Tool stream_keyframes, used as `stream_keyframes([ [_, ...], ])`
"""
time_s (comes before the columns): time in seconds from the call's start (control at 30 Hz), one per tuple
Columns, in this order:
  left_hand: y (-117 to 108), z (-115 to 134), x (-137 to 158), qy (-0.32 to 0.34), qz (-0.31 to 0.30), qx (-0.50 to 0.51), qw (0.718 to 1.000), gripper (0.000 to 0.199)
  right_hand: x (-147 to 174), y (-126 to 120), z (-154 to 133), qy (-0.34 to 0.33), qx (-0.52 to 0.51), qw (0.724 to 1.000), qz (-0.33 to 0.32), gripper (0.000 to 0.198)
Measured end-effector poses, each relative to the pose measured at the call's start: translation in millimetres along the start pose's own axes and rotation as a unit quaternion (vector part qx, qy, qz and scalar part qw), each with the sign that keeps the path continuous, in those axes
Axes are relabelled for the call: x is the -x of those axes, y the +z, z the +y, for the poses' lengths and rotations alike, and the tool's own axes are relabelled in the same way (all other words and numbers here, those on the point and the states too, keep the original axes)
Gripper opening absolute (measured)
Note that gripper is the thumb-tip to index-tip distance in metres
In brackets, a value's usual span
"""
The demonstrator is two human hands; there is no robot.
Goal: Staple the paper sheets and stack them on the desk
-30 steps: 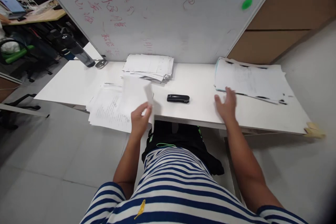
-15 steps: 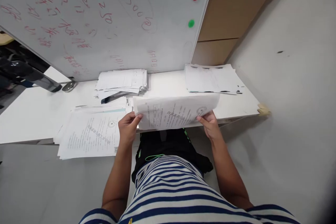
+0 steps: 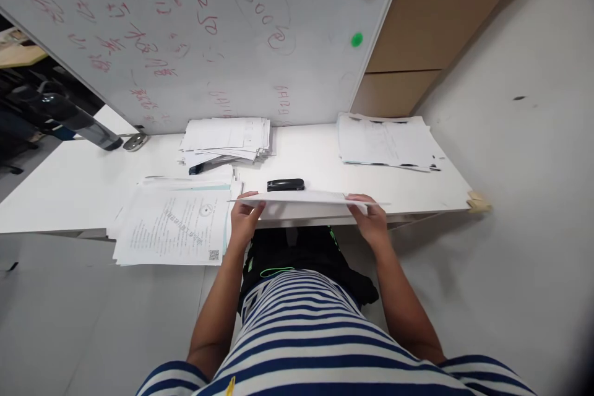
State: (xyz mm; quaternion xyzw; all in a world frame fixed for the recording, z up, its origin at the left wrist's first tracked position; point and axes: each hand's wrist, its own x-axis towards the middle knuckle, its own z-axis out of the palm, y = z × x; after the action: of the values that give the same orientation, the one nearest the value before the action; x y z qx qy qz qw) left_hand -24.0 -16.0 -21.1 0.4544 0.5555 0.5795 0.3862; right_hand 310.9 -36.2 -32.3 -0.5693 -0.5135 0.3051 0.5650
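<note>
My left hand (image 3: 244, 216) and my right hand (image 3: 370, 220) each grip one end of a thin set of white sheets (image 3: 301, 198), held flat and seen almost edge-on just above the front edge of the white table (image 3: 325, 154). A black stapler (image 3: 286, 185) lies on the table just behind the sheets. A spread stack of printed papers (image 3: 179, 226) sits to the left of my left hand and overhangs the table's front edge.
A paper pile (image 3: 227, 139) lies at the back middle, another paper stack (image 3: 387, 142) at the back right. A whiteboard (image 3: 208, 25) with red writing and magnets stands behind the table. A dark bottle (image 3: 90, 130) and a small silver object (image 3: 135, 142) are at the back left.
A second ago my left hand held a sheet alone and my right hand lay by the right stack. Both hands then gripped the sheets, tilted up; now they are lowered flat.
</note>
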Motion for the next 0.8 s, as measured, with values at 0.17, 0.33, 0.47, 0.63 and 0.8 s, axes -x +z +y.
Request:
stream_keyframes([
  [0.17,0.4,3.7,11.7,0.043,-0.004,-0.046,0.998,0.040,11.4,-1.7,-8.7,0.020,0.020,1.000,-0.001,0.030],
  [0.33,7.1,11.0,18.1,0.002,0.044,-0.072,0.996,0.041,28.9,4.6,-9.7,0.043,0.022,0.998,0.028,0.034],
  [0.47,13.4,13.4,29.1,0.036,0.035,-0.092,0.995,0.039,45.7,14.8,-19.7,-0.006,0.023,0.999,0.024,0.029],
  [0.63,16.1,8.3,32.0,0.014,0.049,-0.084,0.995,0.039,45.6,31.5,-15.0,0.072,-0.006,0.996,0.061,0.035],
  [0.8,7.9,4.2,28.0,0.031,0.049,-0.111,0.992,0.039,44.4,32.3,-2.6,0.061,0.006,0.994,0.093,0.037],
])
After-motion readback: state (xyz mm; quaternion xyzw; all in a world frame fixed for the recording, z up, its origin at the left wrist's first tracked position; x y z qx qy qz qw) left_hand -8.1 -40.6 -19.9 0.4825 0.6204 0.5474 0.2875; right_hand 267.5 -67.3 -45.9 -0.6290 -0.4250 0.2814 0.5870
